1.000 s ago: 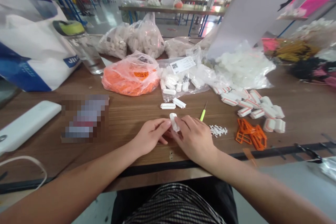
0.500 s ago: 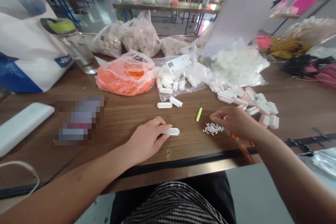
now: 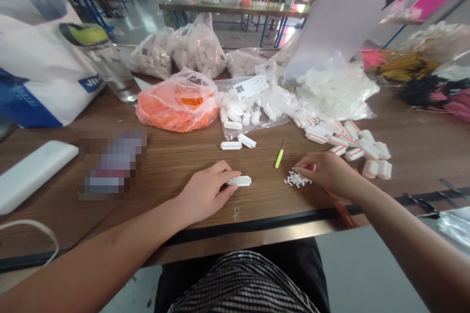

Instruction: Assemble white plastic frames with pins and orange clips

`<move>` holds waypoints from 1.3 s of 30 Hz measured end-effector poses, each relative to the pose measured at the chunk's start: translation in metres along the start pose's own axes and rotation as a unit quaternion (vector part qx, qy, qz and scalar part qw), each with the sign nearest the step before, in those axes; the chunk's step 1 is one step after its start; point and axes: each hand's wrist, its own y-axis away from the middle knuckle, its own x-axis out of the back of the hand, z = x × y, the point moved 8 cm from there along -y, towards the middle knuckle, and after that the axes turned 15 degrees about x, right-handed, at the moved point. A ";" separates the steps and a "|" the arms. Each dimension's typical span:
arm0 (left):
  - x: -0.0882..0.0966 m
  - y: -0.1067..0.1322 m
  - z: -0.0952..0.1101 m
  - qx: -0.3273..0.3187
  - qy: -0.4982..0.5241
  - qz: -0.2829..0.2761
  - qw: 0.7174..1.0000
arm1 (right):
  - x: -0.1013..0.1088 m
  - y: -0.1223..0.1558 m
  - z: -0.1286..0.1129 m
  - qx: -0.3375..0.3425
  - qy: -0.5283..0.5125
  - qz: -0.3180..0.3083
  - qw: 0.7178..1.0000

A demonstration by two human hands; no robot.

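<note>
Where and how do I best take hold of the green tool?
Probably by the green handle, coming from the near side and pinching it across its width from above. The handle is the thicker part and its end faces near; the thin shaft points away. White pins lie close to its near right, so I'd avoid that side.

The left hand [image 3: 207,188] and the right hand [image 3: 326,173] are bare, and the left forearm [image 3: 143,233] and the right forearm [image 3: 392,229] are bare too, up to the edges of the view. Nearer to the body than the hands, there is a shirt [image 3: 242,281] of dark cloth, covered with small pale checks in close rows. Its outline is rounded. At both sides of it, black trousers [image 3: 314,269] can be seen, which look quite plain.
</note>
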 end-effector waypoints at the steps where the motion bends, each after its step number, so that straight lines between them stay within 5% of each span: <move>1: 0.000 0.000 0.000 -0.001 -0.003 0.001 1.000 | 0.001 -0.001 -0.001 -0.005 0.013 0.005 1.000; 6: 0.000 0.000 0.001 -0.004 -0.006 0.003 1.000 | 0.003 -0.003 0.011 -0.057 -0.008 0.003 0.998; 11: 0.000 -0.001 0.000 0.002 -0.013 0.003 1.000 | 0.009 -0.011 0.010 0.021 -0.068 0.018 0.997; 19: -0.001 -0.001 0.000 -0.001 -0.017 0.006 1.000 | 0.010 -0.013 0.006 0.005 0.043 -0.004 0.999; 27: 0.001 -0.001 0.000 -0.001 -0.013 0.006 1.000 | 0.007 -0.013 -0.023 0.213 0.116 -0.037 0.969; 34: 0.000 -0.001 0.001 -0.005 -0.013 0.002 1.000 | 0.016 -0.003 0.004 0.071 0.110 -0.012 0.991; 39: 0.000 -0.001 0.001 -0.005 -0.013 0.003 1.000 | 0.008 -0.002 -0.006 0.148 0.156 -0.016 0.977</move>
